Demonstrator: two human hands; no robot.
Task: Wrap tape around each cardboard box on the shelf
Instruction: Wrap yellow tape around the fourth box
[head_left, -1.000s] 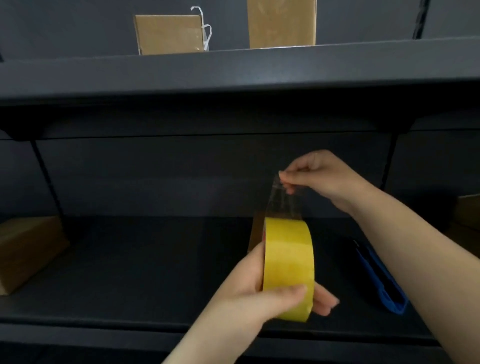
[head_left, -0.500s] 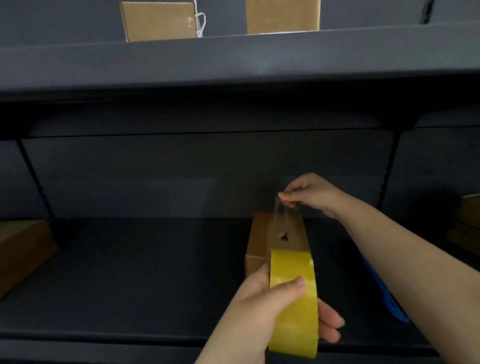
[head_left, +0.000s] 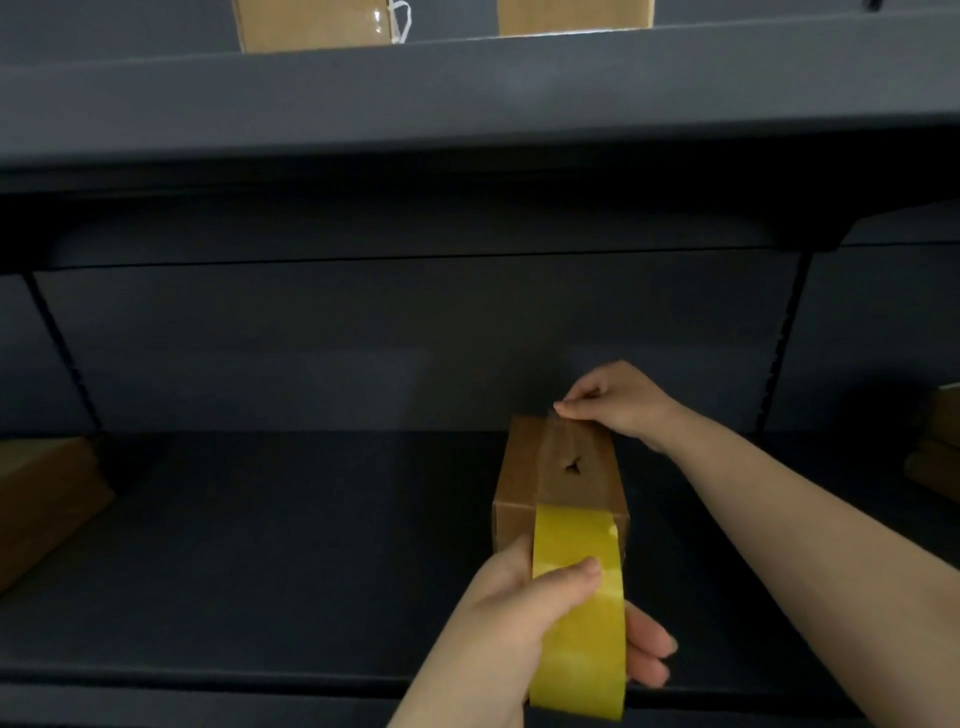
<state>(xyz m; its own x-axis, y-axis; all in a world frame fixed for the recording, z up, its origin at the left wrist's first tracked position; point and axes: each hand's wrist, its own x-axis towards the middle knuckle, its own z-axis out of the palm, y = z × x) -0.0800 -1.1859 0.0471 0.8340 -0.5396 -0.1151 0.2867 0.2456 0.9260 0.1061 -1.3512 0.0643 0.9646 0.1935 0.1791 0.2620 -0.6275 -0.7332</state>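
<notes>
The left hand (head_left: 524, 613) grips the yellow tape roll (head_left: 576, 613) at the shelf's (head_left: 260, 545) front edge. The right hand (head_left: 618, 400) pinches the tape's free end at the far top edge of the cardboard box (head_left: 519, 483), which stands mid-shelf.

1. The scene is dim; the dark shelf unit (head_left: 467, 104) swallows most of the light.
2. Light falls from above and in front, leaving a pale sheen on the upper shelf's front edge.
3. Deep shadow fills the recess under that shelf.
4. The yellow tape roll (head_left: 576, 613) is the brightest patch, with a small glint near its top edge.
5. The forearms and the left hand (head_left: 519, 618) look soft and slightly blurred.
6. Wide-angle distortion bows the shelf lines near the frame edges.
7. The boxes at the far left and right are murky and indistinct.
</notes>
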